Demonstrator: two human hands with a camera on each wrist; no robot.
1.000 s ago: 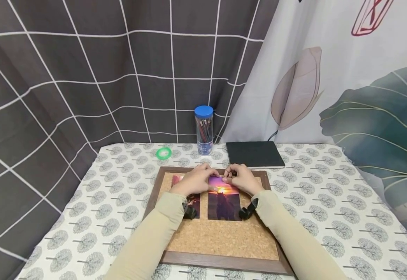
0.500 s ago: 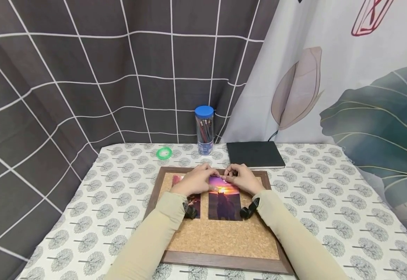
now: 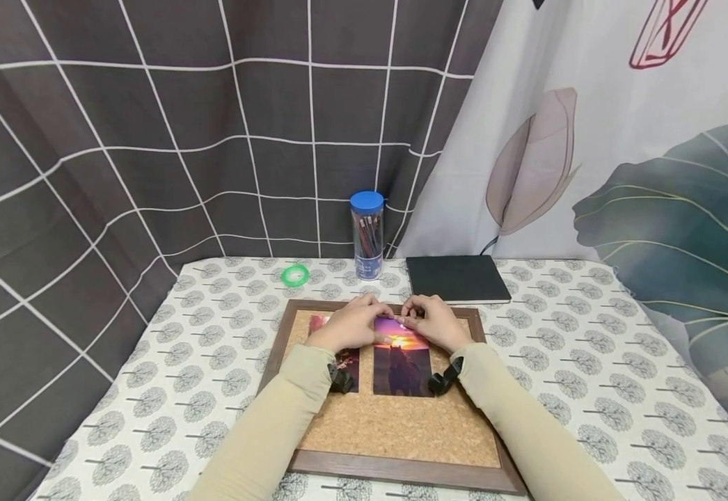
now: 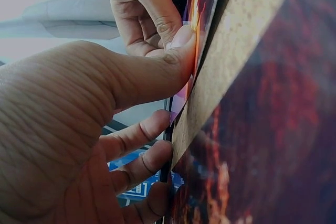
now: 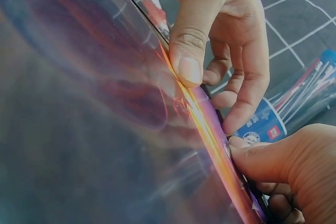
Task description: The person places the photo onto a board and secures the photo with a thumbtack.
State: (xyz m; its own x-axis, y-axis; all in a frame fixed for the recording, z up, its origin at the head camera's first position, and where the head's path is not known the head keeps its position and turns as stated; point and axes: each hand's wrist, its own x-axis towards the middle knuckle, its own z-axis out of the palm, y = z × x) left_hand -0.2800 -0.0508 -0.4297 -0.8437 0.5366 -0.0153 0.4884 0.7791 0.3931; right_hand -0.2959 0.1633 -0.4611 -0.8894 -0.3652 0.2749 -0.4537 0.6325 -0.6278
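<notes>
A sunset photo [image 3: 403, 365] with a dark horse silhouette lies on a framed cork board [image 3: 395, 424], its top edge near the frame. My left hand [image 3: 349, 325] presses its thumb on the photo's upper left part, the other fingers reaching over the top edge. At the top edge, my right hand [image 3: 437, 323] pinches with thumb and index finger, its other fingers curled. Whether a small piece of something lies under these fingertips is hard to see. A second, reddish photo [image 3: 348, 365] lies to the left, partly hidden by my left hand and wrist.
Behind the board stand a clear pencil tube [image 3: 367, 236] with a blue lid and a black notebook [image 3: 458, 278]. A green roll of tape [image 3: 295, 275] lies at the back left. Beneath everything is a tree-patterned tablecloth [image 3: 214, 362]; curtains hang behind.
Both hands stay at the photo's top edge. The right thumb has shifted slightly there; the photo and board keep their place. The head view has tilted a little.
</notes>
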